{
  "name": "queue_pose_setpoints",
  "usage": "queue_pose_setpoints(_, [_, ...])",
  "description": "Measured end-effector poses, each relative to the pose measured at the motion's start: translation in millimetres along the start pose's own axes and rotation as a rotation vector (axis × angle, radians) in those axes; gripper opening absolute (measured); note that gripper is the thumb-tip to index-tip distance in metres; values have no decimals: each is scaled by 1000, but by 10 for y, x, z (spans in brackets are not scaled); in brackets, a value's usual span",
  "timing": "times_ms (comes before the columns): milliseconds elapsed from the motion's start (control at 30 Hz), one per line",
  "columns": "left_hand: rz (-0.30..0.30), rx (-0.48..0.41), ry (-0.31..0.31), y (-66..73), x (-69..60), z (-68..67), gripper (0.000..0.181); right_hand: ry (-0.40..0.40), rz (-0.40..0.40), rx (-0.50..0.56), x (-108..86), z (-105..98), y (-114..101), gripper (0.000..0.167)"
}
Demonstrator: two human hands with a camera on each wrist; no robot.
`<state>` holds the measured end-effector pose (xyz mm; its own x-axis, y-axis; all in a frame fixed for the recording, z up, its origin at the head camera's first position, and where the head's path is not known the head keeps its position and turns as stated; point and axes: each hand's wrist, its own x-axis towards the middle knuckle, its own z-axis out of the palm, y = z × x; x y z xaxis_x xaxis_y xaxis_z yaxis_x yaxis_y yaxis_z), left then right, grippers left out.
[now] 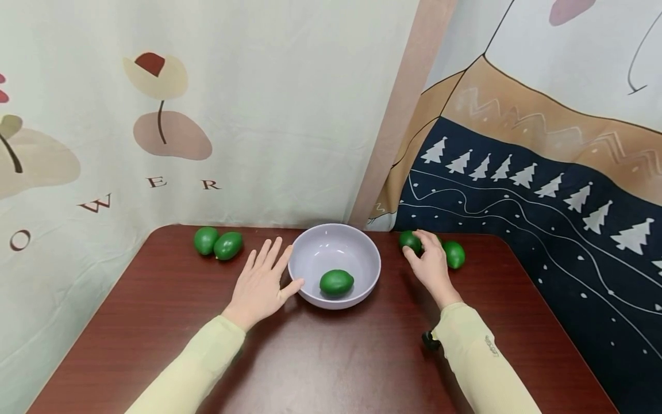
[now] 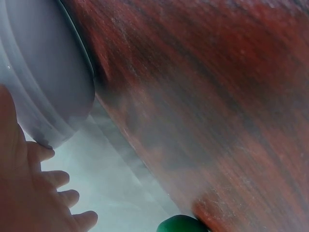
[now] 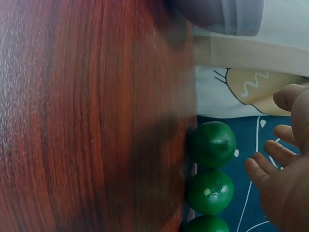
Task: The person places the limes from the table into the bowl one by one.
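Observation:
A light purple bowl (image 1: 320,247) holds one green fruit (image 1: 337,282). My left hand (image 1: 261,287) spreads its fingers at the bowl's left side, thumb by the rim; the left wrist view shows the hand (image 2: 21,183) close against the bowl (image 2: 48,58). Over a row of green fruits at the right, my right hand (image 1: 430,264) has bent, parted fingers around the leftmost fruit (image 1: 407,241). In the right wrist view, that hand (image 3: 285,179) stands apart from the fruits (image 3: 212,145). The middle fruit is mostly hidden behind the hand in the head view; the rightmost (image 1: 454,255) shows.
Two more green fruits (image 1: 228,246) lie together at the table's back left. The dark red table (image 1: 331,356) ends at a pale printed curtain (image 1: 279,115) and, on the right, a dark blue cloth with white trees. A small black object (image 1: 430,340) shows beside the right cuff.

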<state>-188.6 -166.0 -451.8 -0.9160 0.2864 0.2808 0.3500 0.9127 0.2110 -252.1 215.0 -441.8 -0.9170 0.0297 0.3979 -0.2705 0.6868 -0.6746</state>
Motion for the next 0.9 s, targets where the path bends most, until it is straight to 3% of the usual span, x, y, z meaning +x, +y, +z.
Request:
queue_pose_setpoints(300, [4,-5,6,13,-5,-21,83,-55,55,-49,46,17,55,48])
queue_pose_setpoints(900, [10,5,8,11,9,-33,83,-153,74,-184,243,44,91,52])
